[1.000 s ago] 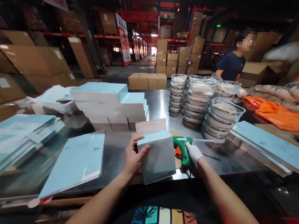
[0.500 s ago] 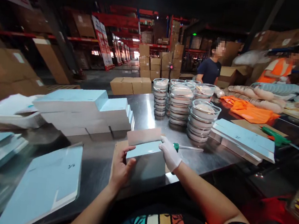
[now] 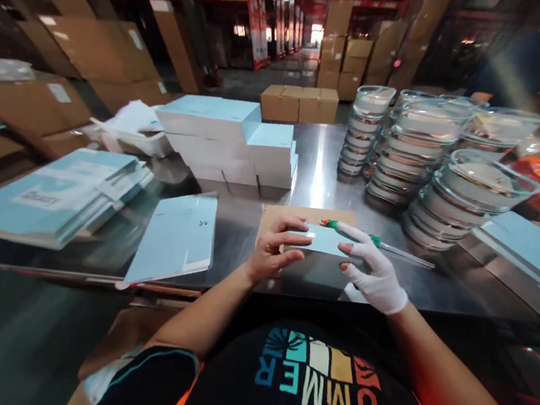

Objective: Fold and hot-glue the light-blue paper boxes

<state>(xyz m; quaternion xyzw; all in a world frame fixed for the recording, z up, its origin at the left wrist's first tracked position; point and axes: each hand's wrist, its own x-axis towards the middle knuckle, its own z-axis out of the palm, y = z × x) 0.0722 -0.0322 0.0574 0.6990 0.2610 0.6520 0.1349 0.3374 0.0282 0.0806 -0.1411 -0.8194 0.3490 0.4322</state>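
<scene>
A small light blue box (image 3: 325,240) stands in front of me on a piece of brown cardboard (image 3: 271,214), its top flap down. My bare left hand (image 3: 279,246) is around its left end, fingers over the top and thumb at the front. At its right end is my right hand (image 3: 375,270), in a white glove with bare fingertips, fingers and thumb bent about that end. Behind the right hand lies a green tool with an orange tip (image 3: 333,224) and a clear rod, apparently a glue gun, partly hidden by the fingers.
Stacked clear round containers (image 3: 446,196) stand at the right. Blue-topped boxes (image 3: 228,139) are piled behind left. Flat blue pieces (image 3: 176,234) lie on the metal table (image 3: 317,169), with more bundled pieces (image 3: 51,194) further left. A person in dark clothes (image 3: 514,68) is at the back right.
The box's raised flap has come down. Both hands have shifted from the flap and front to the box's two ends. My view has turned left and tilted down.
</scene>
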